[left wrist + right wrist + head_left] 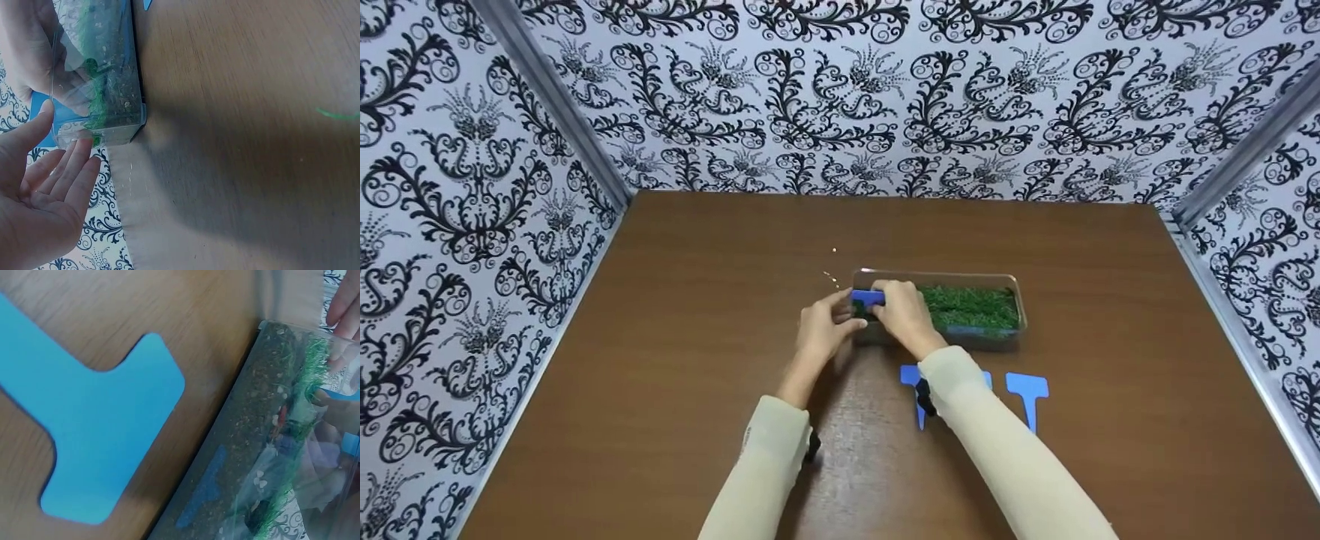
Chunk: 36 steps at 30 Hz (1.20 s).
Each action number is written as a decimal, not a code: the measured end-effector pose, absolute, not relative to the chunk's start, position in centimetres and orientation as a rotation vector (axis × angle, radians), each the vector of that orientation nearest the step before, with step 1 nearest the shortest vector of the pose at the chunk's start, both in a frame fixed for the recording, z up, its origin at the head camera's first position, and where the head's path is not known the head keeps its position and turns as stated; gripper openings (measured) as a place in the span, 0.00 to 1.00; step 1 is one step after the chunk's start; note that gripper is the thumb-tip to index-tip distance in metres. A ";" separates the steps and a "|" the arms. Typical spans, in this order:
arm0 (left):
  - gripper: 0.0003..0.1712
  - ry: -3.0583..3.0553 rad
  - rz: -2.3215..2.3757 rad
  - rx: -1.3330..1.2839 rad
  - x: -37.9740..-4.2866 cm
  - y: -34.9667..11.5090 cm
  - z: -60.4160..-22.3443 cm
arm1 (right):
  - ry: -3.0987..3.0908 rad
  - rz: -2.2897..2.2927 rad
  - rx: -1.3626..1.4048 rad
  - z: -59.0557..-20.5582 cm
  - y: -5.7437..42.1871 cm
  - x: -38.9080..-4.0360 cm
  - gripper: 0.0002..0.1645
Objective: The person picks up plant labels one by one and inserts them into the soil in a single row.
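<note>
A clear plastic container (pixel 1003 343) holds soil (pixel 247 399) under green artificial-looking grass (pixel 971 306). My right hand (pixel 906 311) reaches in at its left end and pinches a blue T-shaped plant label (pixel 868 297) by the head; the label's stem is hidden. My left hand (pixel 821 330) is at the container's left end. In the left wrist view its fingers are extended against the outside of the end wall, with the thumb up by the rim and the label. Through the clear side, the right fingers show down at the grass.
In front of the container lie blue T-shaped labels: a left one (pixel 910 374), a right one (pixel 1027 386), and another (pixel 987 379) mostly behind the right sleeve. A green strand (pixel 337 116) lies on the brown table (pixel 697 300). Patterned walls (pixel 840 97) enclose the table.
</note>
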<state>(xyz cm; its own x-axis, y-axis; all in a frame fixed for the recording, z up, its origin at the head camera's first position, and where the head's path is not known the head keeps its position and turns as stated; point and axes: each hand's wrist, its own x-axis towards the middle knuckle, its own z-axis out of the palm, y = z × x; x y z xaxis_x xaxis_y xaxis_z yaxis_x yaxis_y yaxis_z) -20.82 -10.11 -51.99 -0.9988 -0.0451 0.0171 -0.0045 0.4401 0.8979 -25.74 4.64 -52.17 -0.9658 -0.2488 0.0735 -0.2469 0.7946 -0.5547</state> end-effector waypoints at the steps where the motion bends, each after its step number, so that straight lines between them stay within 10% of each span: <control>1: 0.33 -2.627 -1.649 0.040 -20.8 -10.1 -52.1 | 2.964 -0.919 -0.408 -52.2 4.7 -25.7 0.06; 36: 0.32 -2.643 -1.662 0.057 -20.7 -10.2 -51.9 | 2.896 -1.096 -0.442 -49.8 8.3 -25.3 0.05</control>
